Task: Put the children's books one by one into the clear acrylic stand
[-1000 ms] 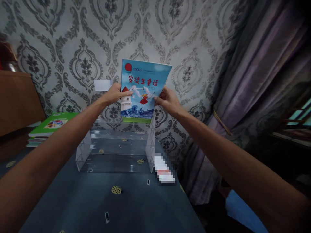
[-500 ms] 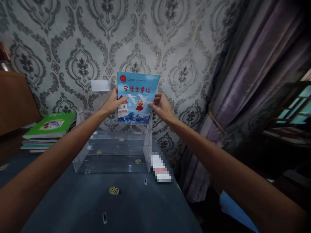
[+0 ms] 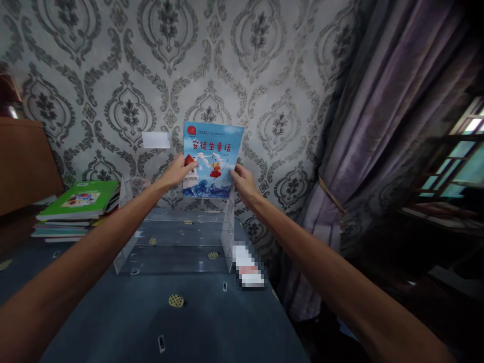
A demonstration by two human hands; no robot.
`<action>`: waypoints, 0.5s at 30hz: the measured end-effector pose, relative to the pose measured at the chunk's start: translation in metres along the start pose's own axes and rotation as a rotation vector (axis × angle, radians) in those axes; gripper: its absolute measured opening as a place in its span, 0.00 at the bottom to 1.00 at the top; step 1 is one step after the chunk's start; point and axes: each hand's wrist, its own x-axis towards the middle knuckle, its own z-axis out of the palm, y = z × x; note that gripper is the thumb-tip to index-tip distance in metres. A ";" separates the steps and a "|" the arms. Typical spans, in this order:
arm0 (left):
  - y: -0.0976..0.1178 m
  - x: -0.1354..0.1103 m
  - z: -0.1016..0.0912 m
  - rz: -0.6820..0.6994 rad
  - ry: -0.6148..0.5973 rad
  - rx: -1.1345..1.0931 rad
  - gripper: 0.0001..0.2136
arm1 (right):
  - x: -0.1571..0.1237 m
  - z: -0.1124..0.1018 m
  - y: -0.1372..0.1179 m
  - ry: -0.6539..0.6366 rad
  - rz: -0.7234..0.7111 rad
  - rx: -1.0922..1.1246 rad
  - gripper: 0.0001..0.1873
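A blue picture book (image 3: 215, 146) with red characters on its cover stands upright at the back of a clear acrylic rack (image 3: 177, 237), against the wall. My left hand (image 3: 177, 170) grips the book's left edge, thumb on the cover. My right hand (image 3: 242, 182) holds its lower right edge, fingers closed on it. The book's bottom edge sits at the rack's top tier, by the right side panel (image 3: 228, 237).
A stack of books with a green one on top (image 3: 77, 199) lies at the left on the dark blue patterned tablecloth (image 3: 196, 322). A wooden cabinet (image 3: 24, 161) stands far left. Purple curtains (image 3: 378, 131) hang at the right. A white label (image 3: 156, 140) is on the wallpaper.
Both hands have lowered the book from above the rack down to its back tier, closer to the wall. The grip on both edges stays.
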 end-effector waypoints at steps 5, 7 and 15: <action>-0.004 0.000 0.000 0.036 0.013 -0.044 0.22 | -0.002 0.001 -0.001 0.006 -0.017 -0.004 0.17; -0.005 0.000 0.000 0.056 0.009 -0.070 0.23 | -0.004 0.001 -0.002 0.012 -0.037 -0.009 0.18; -0.001 0.000 -0.002 0.101 -0.041 -0.111 0.21 | -0.004 -0.002 -0.004 -0.037 -0.017 0.019 0.17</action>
